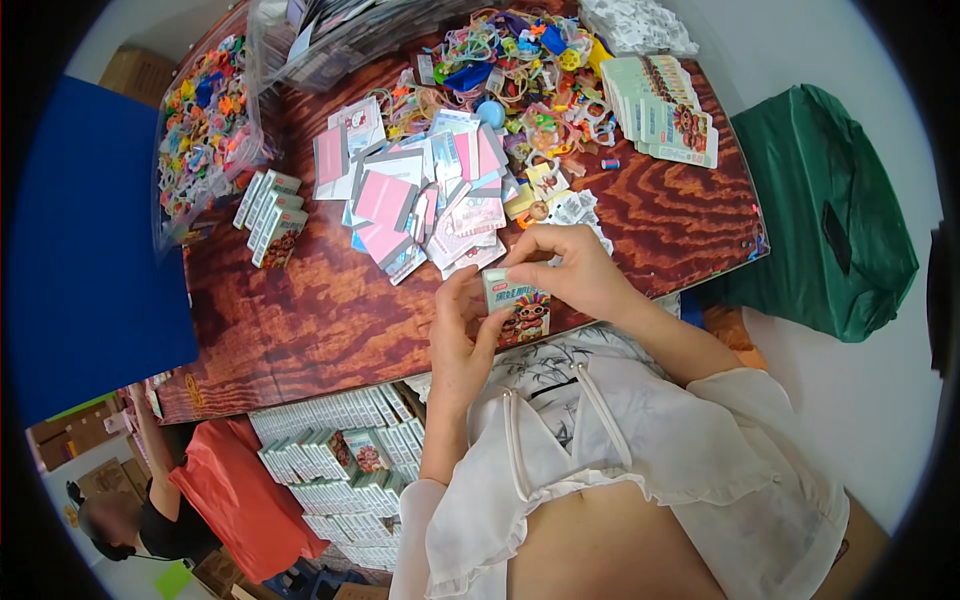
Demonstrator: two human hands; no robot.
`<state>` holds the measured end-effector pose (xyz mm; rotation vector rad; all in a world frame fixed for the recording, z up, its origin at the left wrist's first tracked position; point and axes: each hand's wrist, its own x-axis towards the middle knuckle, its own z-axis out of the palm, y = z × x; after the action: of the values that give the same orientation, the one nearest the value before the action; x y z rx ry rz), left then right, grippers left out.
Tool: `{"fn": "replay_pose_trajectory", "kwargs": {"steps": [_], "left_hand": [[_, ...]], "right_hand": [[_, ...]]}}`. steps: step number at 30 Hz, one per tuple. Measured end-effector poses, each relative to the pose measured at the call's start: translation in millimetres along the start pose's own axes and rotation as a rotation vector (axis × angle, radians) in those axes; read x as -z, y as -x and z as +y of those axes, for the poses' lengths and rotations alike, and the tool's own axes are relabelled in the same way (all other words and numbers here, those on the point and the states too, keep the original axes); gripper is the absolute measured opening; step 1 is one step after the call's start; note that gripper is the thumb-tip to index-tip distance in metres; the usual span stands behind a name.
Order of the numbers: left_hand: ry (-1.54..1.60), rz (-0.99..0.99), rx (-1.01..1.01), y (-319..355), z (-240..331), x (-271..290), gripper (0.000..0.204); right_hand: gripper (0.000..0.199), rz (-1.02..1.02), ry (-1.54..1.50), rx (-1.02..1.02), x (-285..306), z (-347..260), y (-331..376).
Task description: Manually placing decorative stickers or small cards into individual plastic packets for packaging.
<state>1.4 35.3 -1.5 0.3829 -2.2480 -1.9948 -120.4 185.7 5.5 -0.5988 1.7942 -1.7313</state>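
Observation:
Over the table's near edge I hold a small pale green box with a cartoon print upright between both hands. My left hand grips its left side, thumb across the front. The fingers of my right hand pinch the top end, where the flap is partly hidden. Just beyond my hands lies a loose pile of pink, white and grey cards and packets. Several similar finished-looking boxes stand in a cluster to the left. A fanned stack of flat pale green cartons lies at the far right.
Small colourful plastic trinkets fill a clear bin and a heap at the back. Rows of packed boxes sit below the table beside a red bag. A green bag stands right. Another person is at lower left.

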Motion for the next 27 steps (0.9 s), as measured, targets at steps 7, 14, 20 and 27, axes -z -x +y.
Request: {"fn": "replay_pose_trajectory", "kwargs": {"steps": [7, 14, 20, 27], "left_hand": [[0.047, -0.013, 0.023, 0.8, 1.9, 0.5, 0.061], [0.116, -0.029, 0.028, 1.9, 0.6, 2.4, 0.062], [0.187, 0.027, 0.024, 3.9, -6.5, -1.4, 0.061], [0.036, 0.077, 0.008, 6.4, -5.6, -4.5, 0.053]], "right_hand": [[0.006, -0.068, -0.005, -0.049, 9.4, -8.6, -10.4], [0.006, -0.137, -0.014, -0.059, 12.7, -7.5, -19.4], [0.007, -0.015, 0.126, 0.097, 0.9, 1.3, -3.9], [0.013, -0.043, 0.507, 0.469, 9.1, -1.6, 6.4]]}}
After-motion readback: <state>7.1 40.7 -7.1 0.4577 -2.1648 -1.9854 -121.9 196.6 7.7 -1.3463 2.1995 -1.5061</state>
